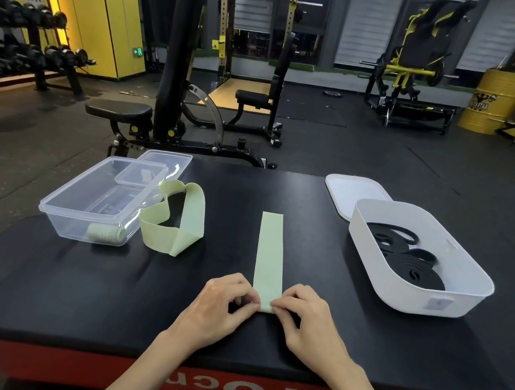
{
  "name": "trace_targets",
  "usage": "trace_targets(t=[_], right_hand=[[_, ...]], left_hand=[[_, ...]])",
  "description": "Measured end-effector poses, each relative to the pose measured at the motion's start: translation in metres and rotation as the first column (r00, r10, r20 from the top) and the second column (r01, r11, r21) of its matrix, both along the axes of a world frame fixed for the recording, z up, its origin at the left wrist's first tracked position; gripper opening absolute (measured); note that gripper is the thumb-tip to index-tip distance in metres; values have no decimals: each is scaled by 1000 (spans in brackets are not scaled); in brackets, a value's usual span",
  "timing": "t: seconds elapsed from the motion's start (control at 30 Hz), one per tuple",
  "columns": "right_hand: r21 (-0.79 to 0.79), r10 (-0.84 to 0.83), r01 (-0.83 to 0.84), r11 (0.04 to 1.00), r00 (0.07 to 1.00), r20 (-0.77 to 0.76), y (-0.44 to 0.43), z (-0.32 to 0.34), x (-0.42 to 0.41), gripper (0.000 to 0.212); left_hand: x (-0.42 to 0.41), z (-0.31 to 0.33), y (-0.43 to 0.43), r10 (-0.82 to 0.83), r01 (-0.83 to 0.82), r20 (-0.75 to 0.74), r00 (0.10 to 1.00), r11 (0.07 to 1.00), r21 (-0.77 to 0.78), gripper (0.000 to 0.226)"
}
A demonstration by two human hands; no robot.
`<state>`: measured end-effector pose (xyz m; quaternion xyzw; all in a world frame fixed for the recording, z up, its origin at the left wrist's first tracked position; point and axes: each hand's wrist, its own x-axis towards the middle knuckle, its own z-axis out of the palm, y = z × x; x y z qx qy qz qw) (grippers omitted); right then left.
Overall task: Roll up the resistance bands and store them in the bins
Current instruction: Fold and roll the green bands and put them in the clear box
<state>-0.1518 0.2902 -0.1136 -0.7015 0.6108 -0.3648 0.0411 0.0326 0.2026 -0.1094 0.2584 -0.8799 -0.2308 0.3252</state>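
The person's left hand [225, 306] and right hand [308, 321] meet at the near end of a flat green band [270, 254]. Each hand pinches a corner of that end between thumb and curled fingertips. The band lies straight on the black padded platform [98, 297], running away from the person (the fingertips cover the very end, so whether any of it is turned over cannot be told).

To the left of it a second green band [174, 220] stands in a loose, crumpled loop, touching the side of the clear bin [75, 226]. Inside that bin, at its near end, lies a rolled green band [105, 233]. The clear lid [167, 162] lies at the bin's far end.

On the right, apart from the flat band, a white bin [401, 298] holds coiled black bands [413, 270]. Its white lid [347, 194] lies behind it, partly hidden by the bin's far rim.
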Motion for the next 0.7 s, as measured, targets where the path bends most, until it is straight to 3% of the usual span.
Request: trace_targets(t=[0.2, 0.7], right_hand=[[34, 8, -8, 999, 1000, -12, 4, 1, 0, 18], [-9, 19, -19, 1000, 999, -48, 5, -2, -1, 11]], left_hand=[[2, -1, 0, -24, 24, 16, 1000, 1000, -1, 10], [1, -4, -1, -31, 31, 32, 999, 1000, 4, 15]])
